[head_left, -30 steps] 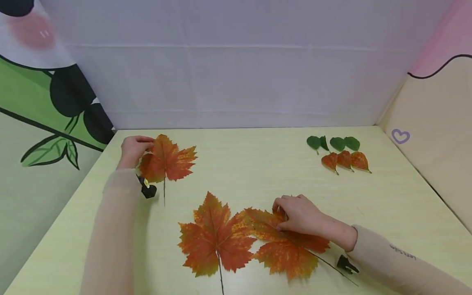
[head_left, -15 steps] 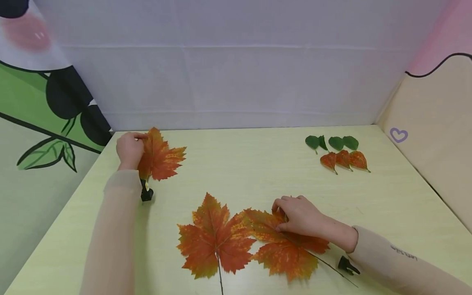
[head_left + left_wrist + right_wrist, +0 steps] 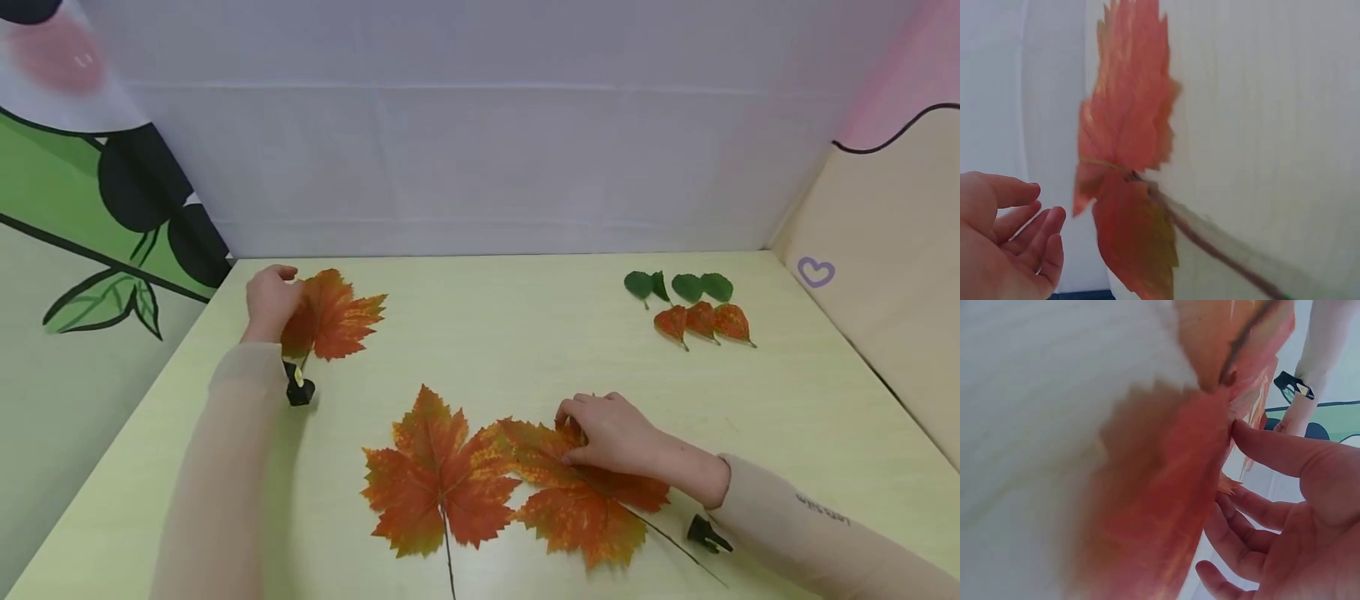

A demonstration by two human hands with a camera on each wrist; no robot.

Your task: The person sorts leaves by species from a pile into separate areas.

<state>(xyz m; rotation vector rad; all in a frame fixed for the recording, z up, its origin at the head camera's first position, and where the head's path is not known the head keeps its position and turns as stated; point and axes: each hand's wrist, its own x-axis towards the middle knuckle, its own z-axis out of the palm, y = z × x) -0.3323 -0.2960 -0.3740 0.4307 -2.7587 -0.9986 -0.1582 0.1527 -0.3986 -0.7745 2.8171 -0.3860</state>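
Observation:
At the far left of the table, my left hand [image 3: 272, 302] is beside an orange-red artificial maple leaf [image 3: 337, 317]. In the left wrist view its loosely bent fingers [image 3: 1016, 194] are apart from that leaf, whose dark stem points away from the hand. My right hand [image 3: 618, 435] grips a second maple leaf [image 3: 588, 525] at the front right; in the right wrist view the thumb [image 3: 1272, 447] presses on the leaf and the fingers lie at its edge. A third maple leaf [image 3: 438, 483] lies flat to its left, its lobes meeting the second one, stem toward the front.
At the back right of the table [image 3: 510, 333], several small green leaves [image 3: 686, 287] lie in a row, with small orange leaves [image 3: 701, 321] just in front. A white cloth wall [image 3: 480, 167] rises behind the table, and printed panels flank both sides.
My left hand moved the back-left maple leaf a little to the left and let go of it. My right hand has stayed in place on its leaf.

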